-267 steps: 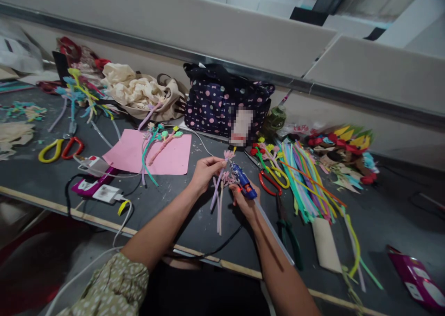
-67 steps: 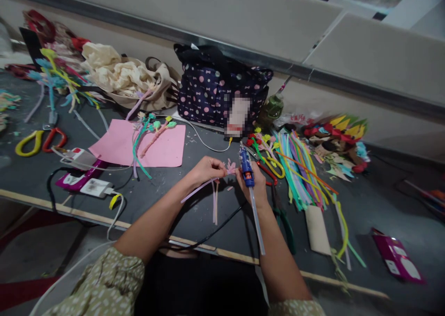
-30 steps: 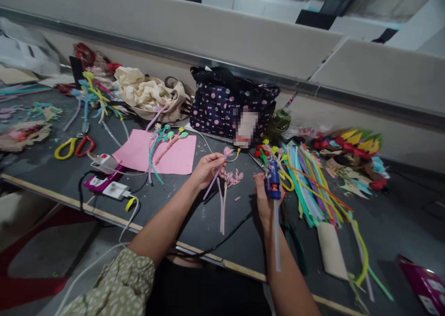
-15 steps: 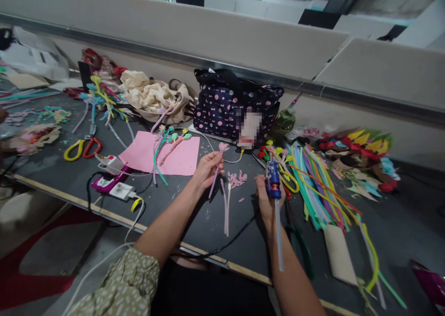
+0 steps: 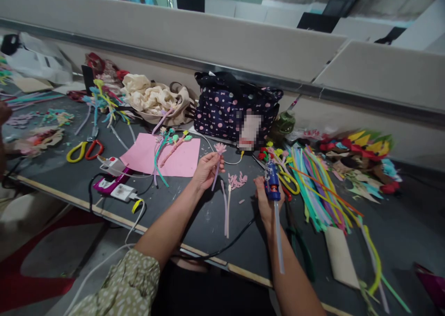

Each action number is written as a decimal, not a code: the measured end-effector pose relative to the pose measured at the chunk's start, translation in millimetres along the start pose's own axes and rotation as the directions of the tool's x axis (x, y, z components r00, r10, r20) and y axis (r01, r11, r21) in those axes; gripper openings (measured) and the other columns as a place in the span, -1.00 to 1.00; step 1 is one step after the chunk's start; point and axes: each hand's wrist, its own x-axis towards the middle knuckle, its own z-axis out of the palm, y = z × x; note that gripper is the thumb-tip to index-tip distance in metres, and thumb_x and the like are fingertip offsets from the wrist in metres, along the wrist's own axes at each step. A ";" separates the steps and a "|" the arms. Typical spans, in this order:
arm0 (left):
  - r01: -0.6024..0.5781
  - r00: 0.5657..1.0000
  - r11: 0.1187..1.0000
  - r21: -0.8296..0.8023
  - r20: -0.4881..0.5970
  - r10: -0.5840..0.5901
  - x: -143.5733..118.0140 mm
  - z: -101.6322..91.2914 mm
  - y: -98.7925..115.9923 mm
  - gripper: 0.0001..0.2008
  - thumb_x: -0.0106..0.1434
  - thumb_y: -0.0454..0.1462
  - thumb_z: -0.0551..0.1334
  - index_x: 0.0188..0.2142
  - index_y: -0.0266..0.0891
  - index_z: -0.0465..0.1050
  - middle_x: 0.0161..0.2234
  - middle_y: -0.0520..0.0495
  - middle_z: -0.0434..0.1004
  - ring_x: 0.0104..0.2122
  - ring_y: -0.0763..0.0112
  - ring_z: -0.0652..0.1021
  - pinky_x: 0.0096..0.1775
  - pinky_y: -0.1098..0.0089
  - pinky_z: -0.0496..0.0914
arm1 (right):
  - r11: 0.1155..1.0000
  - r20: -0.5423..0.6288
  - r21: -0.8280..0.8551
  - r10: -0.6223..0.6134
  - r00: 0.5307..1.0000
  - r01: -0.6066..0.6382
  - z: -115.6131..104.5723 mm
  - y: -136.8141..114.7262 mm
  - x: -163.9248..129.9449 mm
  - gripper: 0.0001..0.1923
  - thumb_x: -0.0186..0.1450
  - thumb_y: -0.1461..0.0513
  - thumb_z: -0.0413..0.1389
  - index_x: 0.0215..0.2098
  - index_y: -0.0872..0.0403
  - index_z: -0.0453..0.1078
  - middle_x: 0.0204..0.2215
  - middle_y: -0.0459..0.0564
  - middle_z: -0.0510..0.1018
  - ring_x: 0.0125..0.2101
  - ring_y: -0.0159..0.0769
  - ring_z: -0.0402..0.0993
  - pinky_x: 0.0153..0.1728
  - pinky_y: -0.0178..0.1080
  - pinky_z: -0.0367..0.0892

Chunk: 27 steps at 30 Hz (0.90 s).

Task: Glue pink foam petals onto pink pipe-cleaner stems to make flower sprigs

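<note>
Between the pinched fingertips of my left hand [image 5: 206, 170] is a pipe-cleaner flower [image 5: 219, 149], its pink petals on top and its lilac stem pointing down. My right hand [image 5: 266, 200] is wrapped around a blue hot glue gun [image 5: 272, 179]. A long clear glue stick [image 5: 279, 242] sticks out of the gun's back end, over my forearm. Small pink petal pieces [image 5: 238, 180] lie in a heap between my hands. Just below them, two pipe-cleaner stems [image 5: 226, 209], one lilac and one pale, rest on the table.
Pink paper [image 5: 187, 161] bears finished pipe-cleaner flowers. Left are scissors [image 5: 85, 150] and a white plug adapter [image 5: 121, 192]. A dotted bag [image 5: 217, 110] stands behind. Right lie coloured pipe cleaners [image 5: 313, 186] and green-handled pliers [image 5: 301, 246]. A black cord [image 5: 231, 239] crosses the front. Another person's hand [image 5: 4, 112] shows far left.
The flower in my left hand has tipped slightly left, its stem now more upright. My right hand keeps the glue gun in nearly the same place. The whole view has shifted a little.
</note>
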 end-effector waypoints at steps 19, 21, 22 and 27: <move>-0.081 0.994 0.996 -0.040 -0.083 0.078 7.6 -8.9 -5.4 -0.68 -0.10 -0.18 0.51 -0.44 -0.31 0.49 -0.48 0.06 0.47 -0.55 0.62 0.42 -0.46 0.55 0.43 | 0.980 0.089 0.106 0.157 0.984 -0.166 4.5 -16.3 -1.4 -0.52 0.19 -0.15 0.15 -0.40 0.12 0.43 -0.32 0.08 0.58 -0.50 -0.35 0.44 -0.41 -0.25 0.36; -0.058 0.994 0.997 -0.057 -0.092 0.053 8.9 -11.5 -5.5 -0.69 -0.09 -0.19 0.51 -0.44 -0.31 0.49 -0.49 0.07 0.46 -0.56 0.63 0.42 -0.47 0.57 0.43 | 0.967 0.125 0.124 0.208 0.970 -0.223 4.6 -11.0 -0.5 -0.51 0.19 -0.16 0.13 -0.39 0.11 0.42 -0.35 0.04 0.58 -0.57 -0.40 0.40 -0.47 -0.28 0.32; -0.047 0.995 0.997 -0.059 -0.095 0.041 9.7 -12.9 -5.5 -0.69 -0.08 -0.19 0.51 -0.43 -0.31 0.49 -0.51 0.07 0.44 -0.57 0.63 0.41 -0.47 0.57 0.43 | 0.961 0.148 0.136 0.220 0.964 -0.241 4.7 -7.8 -0.1 -0.50 0.19 -0.17 0.12 -0.38 0.11 0.42 -0.39 0.01 0.57 -0.62 -0.44 0.33 -0.53 -0.31 0.27; -0.003 0.987 1.000 -0.030 -0.158 -0.002 13.3 -18.5 -4.7 -0.68 -0.07 -0.17 0.50 -0.40 -0.32 0.53 -0.55 0.08 0.42 -0.59 0.63 0.41 -0.46 0.56 0.45 | 0.910 0.217 0.183 0.332 0.918 -0.372 8.7 2.7 -0.9 -0.56 0.20 -0.12 0.16 -0.33 0.10 0.41 -0.57 -0.12 0.48 -0.73 -0.51 0.13 -0.69 -0.36 0.07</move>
